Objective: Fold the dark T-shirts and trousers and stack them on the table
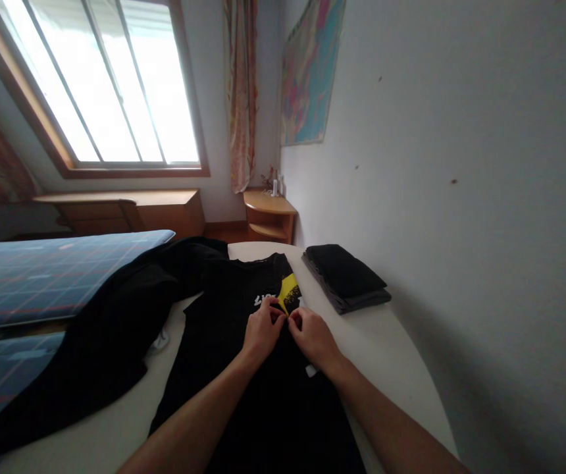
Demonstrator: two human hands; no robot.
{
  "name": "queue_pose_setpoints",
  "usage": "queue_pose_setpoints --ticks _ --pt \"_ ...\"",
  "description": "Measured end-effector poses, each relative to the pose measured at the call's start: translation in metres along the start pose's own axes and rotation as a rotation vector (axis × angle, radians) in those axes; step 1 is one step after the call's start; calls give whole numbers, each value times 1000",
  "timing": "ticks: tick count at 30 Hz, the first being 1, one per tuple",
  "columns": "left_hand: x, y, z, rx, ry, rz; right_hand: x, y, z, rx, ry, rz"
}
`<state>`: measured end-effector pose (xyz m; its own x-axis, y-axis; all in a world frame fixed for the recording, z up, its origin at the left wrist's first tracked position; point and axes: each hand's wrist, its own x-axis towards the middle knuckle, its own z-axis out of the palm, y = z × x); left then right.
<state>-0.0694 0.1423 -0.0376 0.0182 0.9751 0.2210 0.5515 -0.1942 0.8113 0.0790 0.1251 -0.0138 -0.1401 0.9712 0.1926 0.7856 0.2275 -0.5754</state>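
A black T-shirt point(233, 336) with a yellow patch and white lettering lies spread on the pale table point(391, 368). My left hand point(263, 327) is closed in a pinch on the shirt's fabric, beside the yellow patch. Close by on the right, my right hand point(312, 336) pinches the same shirt, its fingertips almost touching those of the left. A small white tag shows below my right wrist. The lower part of the shirt is partly covered by my forearms.
Folded dark clothes point(345, 276) are stacked on the table's right side, near the wall. Another black garment point(115, 329) drapes across the left edge toward a blue plaid mattress point(66, 270). Farther back stand a wooden corner shelf point(269, 203) and a low desk point(164, 201) under the window.
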Motion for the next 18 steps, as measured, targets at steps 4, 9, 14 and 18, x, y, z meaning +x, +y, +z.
queue_pose_setpoints --ticks 4,9,14,18 --pt "-1 1 -1 12 9 5 4 0 1 -17 26 8" --pt "-2 4 -2 183 51 7 9 2 3 -5 3 16" --pt "-3 9 -4 261 51 -1 11 7 6 114 20 -18" --pt "-1 11 -6 167 51 -28 11 8 7 138 46 -54"
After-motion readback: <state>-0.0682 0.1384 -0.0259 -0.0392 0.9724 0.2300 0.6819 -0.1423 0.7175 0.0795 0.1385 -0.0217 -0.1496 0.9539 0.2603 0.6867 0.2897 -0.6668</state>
